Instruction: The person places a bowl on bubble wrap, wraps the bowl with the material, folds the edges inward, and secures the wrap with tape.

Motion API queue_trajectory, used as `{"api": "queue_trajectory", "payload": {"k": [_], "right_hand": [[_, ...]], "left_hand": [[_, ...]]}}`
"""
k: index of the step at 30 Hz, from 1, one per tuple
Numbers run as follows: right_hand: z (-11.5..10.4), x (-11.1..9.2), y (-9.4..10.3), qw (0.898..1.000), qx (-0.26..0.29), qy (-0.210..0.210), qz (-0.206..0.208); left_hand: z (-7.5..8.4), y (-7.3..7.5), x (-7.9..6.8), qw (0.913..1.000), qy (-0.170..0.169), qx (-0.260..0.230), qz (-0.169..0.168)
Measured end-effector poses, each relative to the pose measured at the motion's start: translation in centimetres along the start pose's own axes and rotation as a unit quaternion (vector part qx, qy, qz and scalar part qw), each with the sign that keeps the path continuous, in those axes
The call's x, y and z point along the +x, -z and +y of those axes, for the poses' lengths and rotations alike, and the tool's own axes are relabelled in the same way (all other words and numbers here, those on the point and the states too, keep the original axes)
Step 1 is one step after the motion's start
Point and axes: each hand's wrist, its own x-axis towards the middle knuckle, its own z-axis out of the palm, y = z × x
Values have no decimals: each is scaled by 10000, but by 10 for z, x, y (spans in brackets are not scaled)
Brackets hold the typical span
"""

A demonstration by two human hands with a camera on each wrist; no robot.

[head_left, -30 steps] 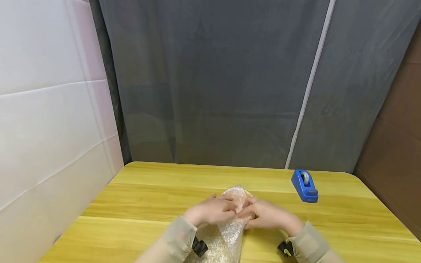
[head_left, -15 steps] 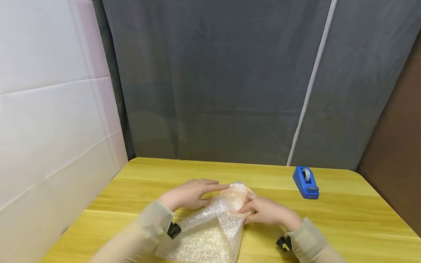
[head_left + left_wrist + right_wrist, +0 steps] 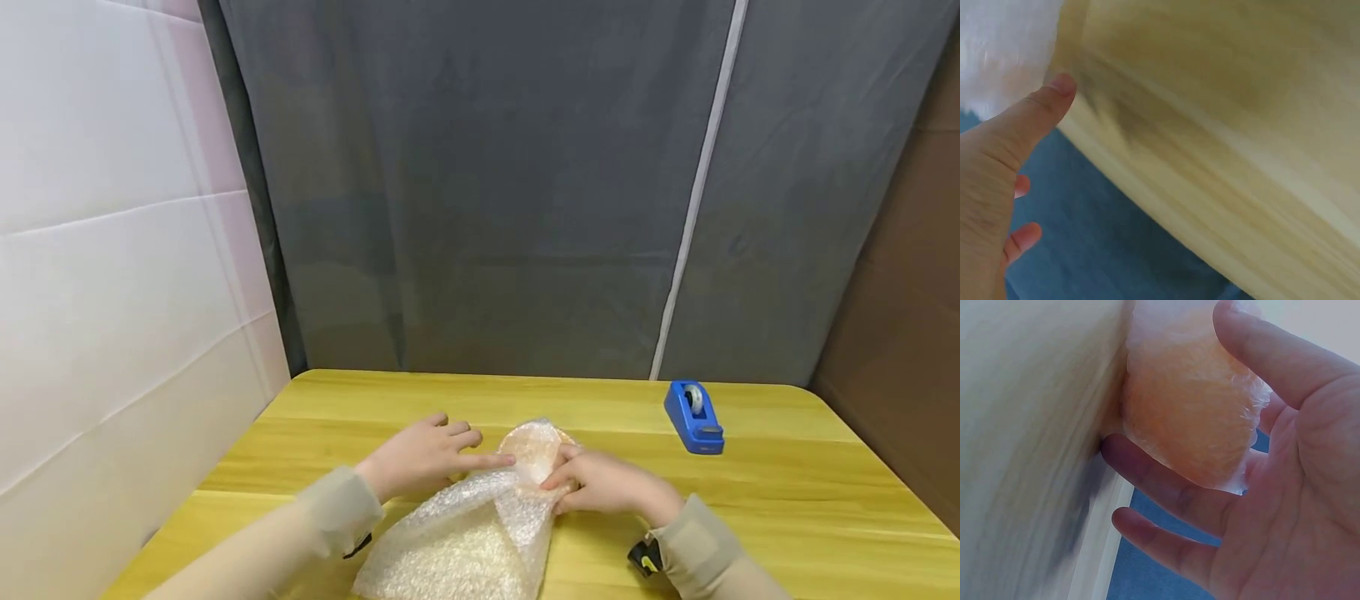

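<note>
A sheet of bubble wrap (image 3: 457, 550) lies at the near middle of the table. Its far end is folded round a rounded orange object (image 3: 1191, 400), whose kind the wrap hides. My right hand (image 3: 611, 486) holds this bundle from the right; in the right wrist view the thumb lies over it and fingers curve about its other side. On the left, my left hand (image 3: 431, 457) has its index finger stretched out to the folded wrap, the other fingers loosely bent. The left wrist view shows its thumb close beside the wrap's edge.
A blue tape dispenser (image 3: 694, 418) with a roll of clear tape stands at the back right of the wooden table (image 3: 360, 400). Behind the table hangs a grey curtain (image 3: 480, 208), and a white panel (image 3: 127, 250) closes off the left side.
My left hand has drawn back leftward from the bundle, and a flap of wrap now spreads out toward the lower left. My right hand has stayed on the bundle.
</note>
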Motion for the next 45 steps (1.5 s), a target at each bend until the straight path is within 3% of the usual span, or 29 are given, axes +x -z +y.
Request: {"api": "queue_trajectory", "payload": {"k": [7,11,19,24,29,32,34,37,40,43,45], "right_hand": [[-2,7,-5,10000,0,37,36],[-5,11,-5,9999,-104,68,77],[-8,15,-8,9990,-401,154,115],[-6,15,-11,9981,-569,205,112],[-4,17,-10,9978,-588,209,238],[-4,17,-9,9982,-496,174,279],[-4,18,-10,9986,-451,130,260],[-4,19,-11,9990,-377,126,202],[-3,20,-12,9991,-315,197,190],[-2,20,-12,9993,-220,235,211],[0,19,-11,9996,-79,189,214]], "left_hand": [[15,-3,4,9993,-197,-235,215],[19,-4,7,9968,-389,-361,602],[30,-11,16,9860,-753,-8,1488],[41,-9,26,9826,-661,-129,1732],[47,-1,41,9835,-443,-218,1741],[48,0,45,9848,-196,-587,1622],[48,-1,46,9821,26,-1143,1496],[49,-5,44,9659,449,-2131,1402],[48,-9,41,9362,891,-3100,1395],[45,-11,43,9094,1250,-3723,1372],[43,-12,45,8960,1498,-3971,1308]]}}
